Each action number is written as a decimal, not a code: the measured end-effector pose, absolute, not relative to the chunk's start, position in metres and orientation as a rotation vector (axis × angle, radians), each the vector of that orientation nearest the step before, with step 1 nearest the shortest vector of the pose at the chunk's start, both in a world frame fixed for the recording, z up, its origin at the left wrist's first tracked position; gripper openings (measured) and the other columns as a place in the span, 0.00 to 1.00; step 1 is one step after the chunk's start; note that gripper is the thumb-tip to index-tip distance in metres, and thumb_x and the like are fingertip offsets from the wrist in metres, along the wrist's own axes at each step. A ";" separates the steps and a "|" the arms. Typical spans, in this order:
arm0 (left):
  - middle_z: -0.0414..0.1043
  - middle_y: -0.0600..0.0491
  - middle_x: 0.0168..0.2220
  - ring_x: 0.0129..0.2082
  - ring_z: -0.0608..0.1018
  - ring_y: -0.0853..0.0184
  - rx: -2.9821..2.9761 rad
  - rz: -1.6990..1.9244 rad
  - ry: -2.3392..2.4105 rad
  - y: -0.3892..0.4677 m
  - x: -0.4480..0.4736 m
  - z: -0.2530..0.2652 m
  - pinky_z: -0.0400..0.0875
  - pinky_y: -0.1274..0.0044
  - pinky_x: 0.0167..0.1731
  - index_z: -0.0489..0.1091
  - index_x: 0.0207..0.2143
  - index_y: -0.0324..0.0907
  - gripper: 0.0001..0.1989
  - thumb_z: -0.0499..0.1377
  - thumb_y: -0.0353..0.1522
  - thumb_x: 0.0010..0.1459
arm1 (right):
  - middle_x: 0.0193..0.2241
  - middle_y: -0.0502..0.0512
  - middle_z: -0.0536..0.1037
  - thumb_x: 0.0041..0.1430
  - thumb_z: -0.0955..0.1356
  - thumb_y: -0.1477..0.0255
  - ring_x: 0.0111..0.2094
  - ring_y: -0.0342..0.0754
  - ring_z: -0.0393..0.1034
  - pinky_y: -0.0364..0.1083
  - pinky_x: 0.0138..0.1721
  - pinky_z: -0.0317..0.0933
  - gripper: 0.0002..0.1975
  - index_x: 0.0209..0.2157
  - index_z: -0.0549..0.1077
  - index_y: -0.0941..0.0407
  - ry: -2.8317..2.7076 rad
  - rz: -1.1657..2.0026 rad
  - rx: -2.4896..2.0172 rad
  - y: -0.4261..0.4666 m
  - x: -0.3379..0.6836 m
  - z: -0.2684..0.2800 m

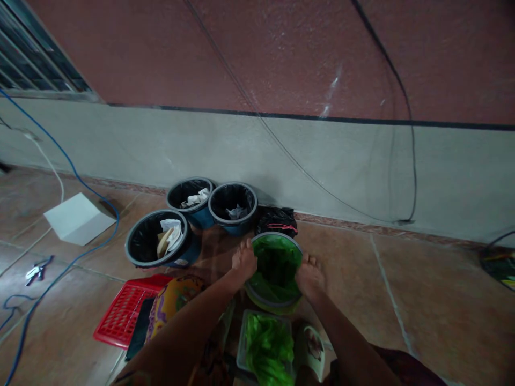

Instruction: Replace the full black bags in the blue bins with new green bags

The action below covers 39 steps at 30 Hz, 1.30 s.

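A round trash bin (277, 303) stands in front of me, lined with a green plastic bag (277, 262) that is folded over its grey rim. My left hand (244, 261) closes on the left side of the rim, and my right hand (309, 274) grips it on the right; the fingertips are partly hidden by the liner. Just below the bin, a clear tub (241, 348) holds a heap of crumpled green plastic bags (269, 343).
Three black-lined bins (137, 261) (171, 201) (213, 208) with waste sit left. A black bundle (277, 221) lies by the wall. Also on the floor: a red basket (116, 321), patterned cloth (171, 305), white box (76, 220), keys (37, 272), blue cable (64, 279).
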<state>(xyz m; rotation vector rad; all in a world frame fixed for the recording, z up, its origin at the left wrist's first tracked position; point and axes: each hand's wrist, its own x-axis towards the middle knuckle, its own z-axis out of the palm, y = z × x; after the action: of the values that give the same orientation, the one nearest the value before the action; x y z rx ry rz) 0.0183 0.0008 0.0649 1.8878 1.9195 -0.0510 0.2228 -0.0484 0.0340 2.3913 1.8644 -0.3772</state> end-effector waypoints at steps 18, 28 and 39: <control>0.40 0.40 0.70 0.69 0.47 0.52 2.153 -0.217 1.738 0.018 0.065 0.027 0.49 0.56 0.63 0.43 0.68 0.32 0.42 0.54 0.30 0.52 | 0.67 0.62 0.52 0.62 0.51 0.81 0.66 0.56 0.47 0.60 0.61 0.49 0.31 0.67 0.51 0.61 2.001 -0.343 2.270 0.007 0.179 0.022; 0.42 0.39 0.69 0.68 0.49 0.51 2.128 -0.198 1.744 0.020 0.066 0.027 0.51 0.56 0.63 0.41 0.68 0.33 0.45 0.57 0.30 0.50 | 0.67 0.64 0.52 0.62 0.51 0.81 0.66 0.57 0.46 0.62 0.60 0.49 0.31 0.66 0.52 0.59 2.011 -0.347 2.276 0.008 0.179 0.014; 0.57 0.38 0.64 0.62 0.62 0.50 2.202 -0.270 1.621 0.010 0.059 0.060 0.58 0.57 0.59 0.57 0.62 0.35 0.33 0.57 0.36 0.54 | 0.62 0.68 0.62 0.59 0.59 0.79 0.59 0.56 0.60 0.52 0.57 0.54 0.29 0.63 0.59 0.62 2.172 -0.509 2.038 -0.007 0.199 0.054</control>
<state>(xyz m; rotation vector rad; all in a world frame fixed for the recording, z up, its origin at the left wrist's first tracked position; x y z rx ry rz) 0.0588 0.0102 0.0596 2.2021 1.6209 -0.2699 0.1987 -0.0073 0.0538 2.0383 2.1719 -0.5091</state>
